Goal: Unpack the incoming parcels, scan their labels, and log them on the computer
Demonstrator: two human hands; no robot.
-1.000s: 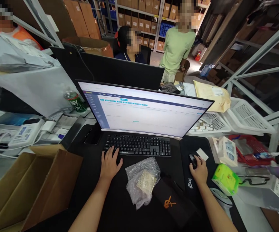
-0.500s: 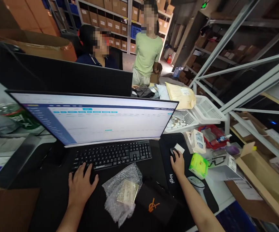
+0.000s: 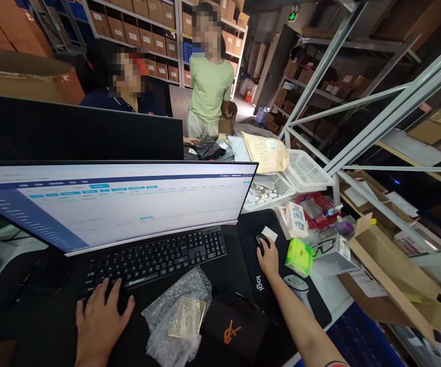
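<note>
The left hand (image 3: pixel 102 318) lay spread at the keyboard (image 3: pixel 159 257), grip empty; the right hand (image 3: pixel 269 258) had its grip curled over the mouse (image 3: pixel 259 238).

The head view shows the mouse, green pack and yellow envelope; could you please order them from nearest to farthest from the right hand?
1. Mouse: under the right hand.
2. Green pack: just right of that hand.
3. Yellow envelope: well beyond both, toward the back.
</note>
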